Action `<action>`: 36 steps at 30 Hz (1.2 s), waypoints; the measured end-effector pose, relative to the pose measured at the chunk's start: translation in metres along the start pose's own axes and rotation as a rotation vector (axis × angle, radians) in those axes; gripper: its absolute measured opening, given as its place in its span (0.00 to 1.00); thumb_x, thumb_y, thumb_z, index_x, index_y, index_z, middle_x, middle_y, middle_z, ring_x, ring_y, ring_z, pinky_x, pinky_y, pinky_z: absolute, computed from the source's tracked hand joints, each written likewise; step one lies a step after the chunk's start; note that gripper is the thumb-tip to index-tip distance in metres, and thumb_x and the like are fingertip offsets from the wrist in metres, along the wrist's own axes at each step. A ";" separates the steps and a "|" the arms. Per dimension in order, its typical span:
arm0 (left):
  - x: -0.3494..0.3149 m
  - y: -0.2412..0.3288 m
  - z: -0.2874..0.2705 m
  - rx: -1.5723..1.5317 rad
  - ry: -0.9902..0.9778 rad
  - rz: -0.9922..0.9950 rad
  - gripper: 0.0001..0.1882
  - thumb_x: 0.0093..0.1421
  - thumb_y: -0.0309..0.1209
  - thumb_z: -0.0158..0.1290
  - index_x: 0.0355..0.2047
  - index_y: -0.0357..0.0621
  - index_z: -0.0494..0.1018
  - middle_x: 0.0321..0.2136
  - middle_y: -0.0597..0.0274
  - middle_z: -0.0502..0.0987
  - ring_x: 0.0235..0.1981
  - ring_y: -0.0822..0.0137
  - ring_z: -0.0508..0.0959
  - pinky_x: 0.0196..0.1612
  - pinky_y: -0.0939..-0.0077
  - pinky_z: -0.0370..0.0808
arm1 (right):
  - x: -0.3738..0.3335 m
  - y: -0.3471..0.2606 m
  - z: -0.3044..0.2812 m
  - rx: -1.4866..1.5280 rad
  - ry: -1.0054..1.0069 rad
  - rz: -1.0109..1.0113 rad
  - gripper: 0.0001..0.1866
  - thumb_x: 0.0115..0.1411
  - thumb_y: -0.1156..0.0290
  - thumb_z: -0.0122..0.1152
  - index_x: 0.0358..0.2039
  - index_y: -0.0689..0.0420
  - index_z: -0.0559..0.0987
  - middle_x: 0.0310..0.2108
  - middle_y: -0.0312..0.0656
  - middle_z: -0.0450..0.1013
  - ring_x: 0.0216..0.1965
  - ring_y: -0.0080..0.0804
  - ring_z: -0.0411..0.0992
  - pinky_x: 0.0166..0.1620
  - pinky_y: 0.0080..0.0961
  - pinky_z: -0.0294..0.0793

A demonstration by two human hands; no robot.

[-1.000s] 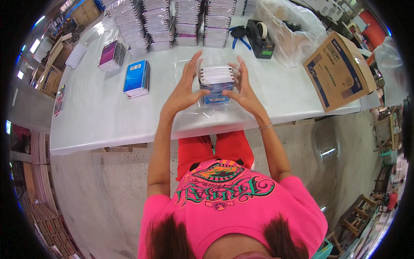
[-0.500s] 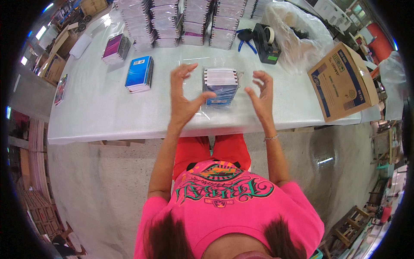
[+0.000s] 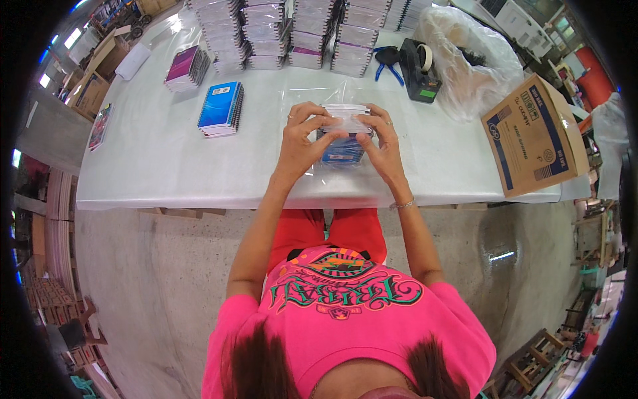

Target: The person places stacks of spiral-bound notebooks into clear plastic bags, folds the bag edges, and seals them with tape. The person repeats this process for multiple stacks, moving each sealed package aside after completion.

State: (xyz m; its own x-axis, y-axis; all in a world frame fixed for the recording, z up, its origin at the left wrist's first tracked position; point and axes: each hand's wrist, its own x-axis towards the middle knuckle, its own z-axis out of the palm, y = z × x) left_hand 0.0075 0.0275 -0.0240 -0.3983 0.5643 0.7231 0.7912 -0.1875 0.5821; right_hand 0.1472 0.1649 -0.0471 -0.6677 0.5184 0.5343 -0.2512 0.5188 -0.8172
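Note:
In front of me on the white table stands a small stack of spiral notebooks [image 3: 343, 154] in clear plastic, with a blue cover facing me and white page edges on top. My left hand [image 3: 300, 143] grips its left side, fingers bent over the top and thumb across the front. From the right, my right hand [image 3: 384, 147] holds it the same way, its thumb close to the other one. Clear plastic film [image 3: 292, 100] spreads on the table around the stack. The fingers hide part of its upper edge.
Blue spiral notebooks [image 3: 219, 106] and purple-covered ones [image 3: 186, 69] lie to the left. Tall piles of wrapped notebooks [image 3: 309, 36] line the back. Blue-handled pliers [image 3: 388, 65], a black tape dispenser [image 3: 420, 76], a clear plastic bag [image 3: 462, 66] and a cardboard box [image 3: 531, 136] occupy the right.
Both hands, earlier apart and open on either side of the stack, have come inward and closed on it. The stack stays in about the same place.

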 end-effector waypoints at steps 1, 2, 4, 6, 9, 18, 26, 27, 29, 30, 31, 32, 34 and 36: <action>0.002 -0.003 -0.004 -0.002 -0.042 -0.015 0.10 0.46 0.28 0.67 0.31 0.45 0.82 0.34 0.63 0.76 0.42 0.63 0.73 0.44 0.69 0.71 | 0.003 0.000 0.000 0.024 0.009 -0.002 0.16 0.53 0.66 0.68 0.41 0.57 0.80 0.53 0.50 0.67 0.55 0.42 0.66 0.58 0.34 0.63; 0.004 -0.004 -0.006 -0.003 -0.085 -0.030 0.09 0.47 0.28 0.66 0.31 0.45 0.82 0.34 0.63 0.76 0.41 0.64 0.73 0.44 0.70 0.71 | 0.007 0.000 -0.002 0.035 -0.012 -0.002 0.14 0.54 0.67 0.67 0.40 0.57 0.80 0.52 0.49 0.67 0.53 0.40 0.67 0.57 0.32 0.64; 0.009 -0.002 -0.008 0.012 -0.132 -0.073 0.12 0.49 0.28 0.65 0.36 0.45 0.81 0.34 0.62 0.76 0.40 0.65 0.73 0.41 0.71 0.71 | 0.015 -0.003 -0.006 0.058 -0.052 0.000 0.11 0.55 0.68 0.66 0.38 0.58 0.81 0.51 0.48 0.68 0.49 0.35 0.68 0.53 0.28 0.67; 0.015 0.003 -0.009 -0.011 -0.128 -0.123 0.15 0.51 0.28 0.64 0.41 0.44 0.80 0.33 0.62 0.75 0.39 0.66 0.73 0.41 0.73 0.71 | 0.025 -0.001 -0.009 0.121 -0.102 0.072 0.12 0.56 0.68 0.66 0.39 0.59 0.80 0.48 0.44 0.69 0.46 0.29 0.69 0.49 0.23 0.68; 0.021 0.008 0.001 -0.114 -0.018 -0.236 0.18 0.54 0.29 0.61 0.47 0.43 0.76 0.34 0.62 0.75 0.38 0.67 0.73 0.43 0.74 0.70 | 0.037 -0.010 -0.012 0.208 -0.167 0.265 0.12 0.58 0.70 0.64 0.42 0.57 0.78 0.46 0.37 0.69 0.42 0.21 0.69 0.45 0.16 0.67; 0.022 -0.017 0.004 -0.789 -0.274 -0.724 0.14 0.58 0.30 0.55 0.44 0.42 0.75 0.43 0.63 0.77 0.44 0.73 0.73 0.50 0.78 0.67 | 0.050 -0.001 -0.018 0.393 -0.319 0.381 0.22 0.56 0.70 0.66 0.52 0.56 0.75 0.47 0.37 0.69 0.47 0.23 0.68 0.50 0.22 0.68; 0.020 -0.001 -0.008 -0.260 -0.289 -0.233 0.12 0.57 0.30 0.58 0.41 0.46 0.79 0.48 0.62 0.76 0.52 0.63 0.73 0.58 0.70 0.65 | 0.022 -0.007 -0.023 0.264 -0.287 0.216 0.23 0.51 0.69 0.71 0.49 0.56 0.79 0.55 0.40 0.65 0.58 0.32 0.65 0.61 0.30 0.64; 0.018 0.002 -0.010 -0.153 -0.293 -0.151 0.12 0.56 0.30 0.59 0.41 0.46 0.80 0.48 0.62 0.76 0.53 0.62 0.73 0.59 0.69 0.65 | 0.019 -0.005 -0.020 0.263 -0.264 0.205 0.21 0.52 0.69 0.71 0.48 0.56 0.80 0.55 0.41 0.65 0.58 0.33 0.64 0.61 0.30 0.63; 0.011 0.006 -0.017 0.066 -0.292 0.011 0.12 0.54 0.29 0.61 0.40 0.48 0.81 0.47 0.62 0.77 0.55 0.59 0.72 0.60 0.66 0.64 | 0.018 -0.005 -0.022 0.266 -0.277 0.181 0.19 0.53 0.67 0.70 0.47 0.55 0.81 0.56 0.41 0.65 0.59 0.33 0.64 0.61 0.31 0.63; 0.009 0.004 -0.017 0.043 -0.289 0.022 0.12 0.53 0.28 0.61 0.40 0.47 0.82 0.47 0.62 0.77 0.55 0.58 0.72 0.60 0.66 0.65 | 0.019 -0.005 -0.025 0.269 -0.309 0.169 0.19 0.54 0.66 0.69 0.47 0.54 0.81 0.57 0.41 0.65 0.59 0.33 0.64 0.61 0.31 0.64; 0.007 0.002 -0.018 0.026 -0.282 0.032 0.13 0.53 0.27 0.62 0.40 0.47 0.82 0.46 0.62 0.77 0.55 0.58 0.73 0.59 0.65 0.66 | 0.021 -0.005 -0.026 0.273 -0.347 0.154 0.18 0.55 0.65 0.68 0.47 0.54 0.81 0.57 0.41 0.64 0.59 0.34 0.64 0.60 0.31 0.64; 0.007 0.002 -0.017 0.002 -0.277 0.046 0.13 0.52 0.25 0.62 0.40 0.47 0.82 0.45 0.62 0.78 0.54 0.58 0.73 0.59 0.65 0.67 | 0.027 -0.001 -0.032 0.214 -0.225 0.169 0.18 0.57 0.64 0.67 0.47 0.53 0.81 0.57 0.41 0.65 0.58 0.33 0.64 0.59 0.31 0.64; 0.004 0.008 -0.015 -0.090 -0.260 -0.054 0.12 0.52 0.24 0.61 0.39 0.45 0.82 0.44 0.61 0.78 0.54 0.59 0.73 0.57 0.65 0.69 | 0.048 0.024 -0.056 0.101 0.014 0.195 0.16 0.59 0.62 0.65 0.46 0.52 0.81 0.57 0.41 0.65 0.57 0.33 0.65 0.57 0.29 0.65; 0.005 0.012 -0.011 -0.134 -0.244 -0.078 0.12 0.52 0.22 0.61 0.38 0.43 0.82 0.43 0.60 0.78 0.53 0.59 0.74 0.55 0.66 0.70 | 0.072 0.062 -0.096 -0.199 0.395 0.191 0.17 0.61 0.59 0.63 0.45 0.55 0.81 0.51 0.45 0.71 0.52 0.29 0.66 0.53 0.27 0.67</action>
State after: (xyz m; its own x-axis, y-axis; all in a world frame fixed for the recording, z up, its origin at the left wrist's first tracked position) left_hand 0.0097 0.0187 -0.0094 -0.3195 0.7551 0.5726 0.6874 -0.2312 0.6885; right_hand 0.1508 0.2991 -0.0383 -0.3618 0.8159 0.4511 0.0153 0.4890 -0.8721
